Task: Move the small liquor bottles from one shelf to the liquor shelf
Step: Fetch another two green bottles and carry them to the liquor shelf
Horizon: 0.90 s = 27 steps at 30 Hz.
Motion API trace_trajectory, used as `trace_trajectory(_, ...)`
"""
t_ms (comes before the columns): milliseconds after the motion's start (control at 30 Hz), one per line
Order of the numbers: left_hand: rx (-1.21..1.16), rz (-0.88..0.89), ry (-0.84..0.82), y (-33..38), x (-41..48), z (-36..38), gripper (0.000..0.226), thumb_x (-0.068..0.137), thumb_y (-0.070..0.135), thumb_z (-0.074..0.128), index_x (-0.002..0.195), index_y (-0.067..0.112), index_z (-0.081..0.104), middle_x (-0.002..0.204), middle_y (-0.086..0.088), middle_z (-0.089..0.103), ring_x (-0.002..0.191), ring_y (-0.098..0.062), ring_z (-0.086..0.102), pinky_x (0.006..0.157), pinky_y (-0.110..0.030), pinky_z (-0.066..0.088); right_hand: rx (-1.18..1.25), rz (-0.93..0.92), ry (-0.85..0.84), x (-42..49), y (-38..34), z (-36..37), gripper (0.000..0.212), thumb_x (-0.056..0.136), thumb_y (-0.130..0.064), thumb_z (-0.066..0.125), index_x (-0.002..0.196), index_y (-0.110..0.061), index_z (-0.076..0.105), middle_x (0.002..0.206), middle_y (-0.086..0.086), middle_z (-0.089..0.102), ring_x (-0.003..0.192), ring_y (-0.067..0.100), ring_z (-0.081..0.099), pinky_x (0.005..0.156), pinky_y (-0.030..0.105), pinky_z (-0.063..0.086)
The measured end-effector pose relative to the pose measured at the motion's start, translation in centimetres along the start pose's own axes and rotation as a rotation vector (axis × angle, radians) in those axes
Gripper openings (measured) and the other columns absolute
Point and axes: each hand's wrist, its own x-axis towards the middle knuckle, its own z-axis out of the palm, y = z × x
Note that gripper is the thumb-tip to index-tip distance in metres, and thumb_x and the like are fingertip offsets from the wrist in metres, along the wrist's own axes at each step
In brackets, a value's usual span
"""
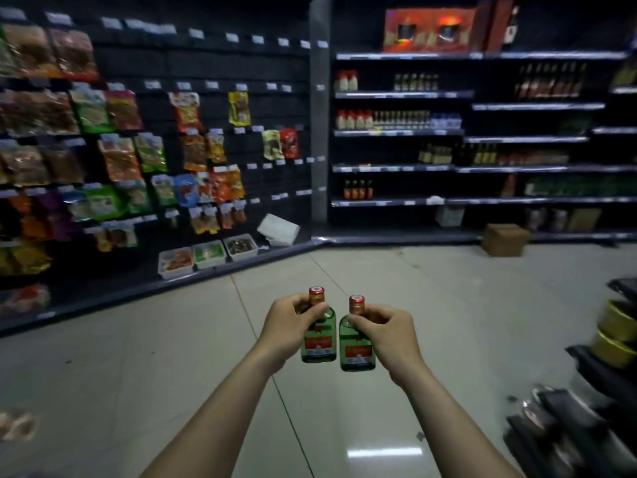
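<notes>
My left hand (287,324) grips a small green liquor bottle (320,343) with a red label and red-orange cap, held upright over the aisle floor. My right hand (386,331) pinches a second, matching small bottle (356,351) at its neck and shoulder. The two bottles hang side by side, nearly touching. Across the aisle stands the liquor shelf (400,132), a dark rack with rows of bottles on several tiers, some tiers partly bare.
A dark wall of hanging snack packets (117,160) runs along the left, with white trays (208,254) at its foot. A cardboard box (505,240) sits on the floor by the liquor rack. A blurred dark rack with cans (617,336) stands close on the right. Tiled floor (396,277) lies ahead.
</notes>
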Motion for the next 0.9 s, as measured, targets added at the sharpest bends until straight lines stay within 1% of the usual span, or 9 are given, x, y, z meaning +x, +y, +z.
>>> trace_trajectory(233,-0.015,-0.051,-0.100,-5.1,13.7,6.5,0.009,0.092,0.025,0.072,0.091,0.018,0.077,0.089,0.002,0.079,0.085,-0.014,0.076,0.078,-0.032,0.059,-0.049,0.058,0.081,12.2,5.4,-4.3,0.007,0.078,-0.019,0.086,0.083,-0.023,0.083,0.083,0.000,0.080,0.078,0.014,0.077,0.063,0.021,0.057)
trace_trajectory(300,-0.020,-0.048,-0.106,-6.1,18.6,8.0,0.009,0.092,0.025,0.073,0.089,0.017,0.077,0.088,0.001,0.079,0.085,-0.017,0.075,0.078,-0.033,0.061,-0.066,0.055,0.104,17.0,6.3,-4.9,0.006,0.078,-0.018,0.086,0.082,-0.021,0.082,0.081,0.002,0.080,0.077,0.015,0.077,0.063,0.023,0.057)
trace_trajectory(367,-0.016,-0.053,-0.112,-6.6,23.9,9.4,0.008,0.091,0.025,0.073,0.088,0.019,0.077,0.087,0.002,0.078,0.084,-0.016,0.075,0.080,-0.035,0.061,-0.080,0.053,0.134,21.8,6.9,-5.5,0.006,0.078,-0.017,0.085,0.081,-0.021,0.082,0.080,0.002,0.079,0.076,0.015,0.076,0.063,0.023,0.057)
trace_trajectory(467,0.027,-0.056,-0.147,-6.8,31.3,11.5,0.008,0.090,0.028,0.074,0.087,0.021,0.076,0.085,0.007,0.078,0.082,-0.011,0.074,0.080,-0.035,0.060,-0.103,0.062,0.174,28.6,7.5,-6.7,0.005,0.081,-0.015,0.084,0.082,-0.020,0.082,0.081,0.002,0.079,0.079,0.018,0.076,0.068,0.031,0.061)
trace_trajectory(533,0.061,-0.046,-0.178,-6.6,35.9,13.2,0.008,0.089,0.029,0.074,0.086,0.021,0.076,0.085,0.006,0.078,0.084,-0.014,0.074,0.081,-0.036,0.060,-0.119,0.059,0.200,32.8,7.8,-7.9,0.004,0.081,-0.015,0.084,0.082,-0.019,0.082,0.081,0.002,0.079,0.082,0.021,0.076,0.073,0.037,0.062)
trace_trajectory(633,0.085,-0.033,-0.202,-6.4,42.0,15.8,0.007,0.090,0.027,0.074,0.087,0.021,0.075,0.085,0.006,0.077,0.086,-0.016,0.073,0.081,-0.038,0.059,-0.138,0.061,0.247,38.3,8.4,-10.0,0.005,0.080,-0.017,0.085,0.082,-0.020,0.082,0.081,-0.001,0.079,0.082,0.020,0.076,0.074,0.035,0.063)
trace_trajectory(700,0.107,-0.010,-0.238,-6.3,45.9,17.8,0.006,0.090,0.029,0.074,0.087,0.024,0.075,0.085,0.010,0.077,0.084,-0.010,0.073,0.075,-0.033,0.058,-0.140,0.057,0.269,41.8,9.1,-11.8,0.005,0.080,-0.018,0.085,0.084,-0.021,0.082,0.082,-0.003,0.079,0.082,0.017,0.076,0.074,0.032,0.063)
trace_trajectory(767,0.123,0.007,-0.265,-6.4,49.8,20.0,0.005,0.090,0.032,0.074,0.088,0.027,0.074,0.086,0.015,0.075,0.080,-0.002,0.071,0.071,-0.025,0.053,-0.160,0.057,0.283,45.5,10.2,-13.9,0.007,0.081,-0.021,0.085,0.086,-0.024,0.082,0.084,-0.006,0.079,0.083,0.013,0.076,0.074,0.031,0.063)
trace_trajectory(900,0.133,0.029,-0.261,-6.5,58.3,25.6,0.005,0.090,0.032,0.074,0.089,0.027,0.072,0.084,0.013,0.074,0.078,0.000,0.069,0.070,-0.023,0.050,-0.172,0.041,0.289,54.1,12.6,-18.8,0.009,0.079,-0.023,0.086,0.083,-0.030,0.082,0.083,-0.008,0.079,0.081,0.010,0.075,0.073,0.029,0.060)
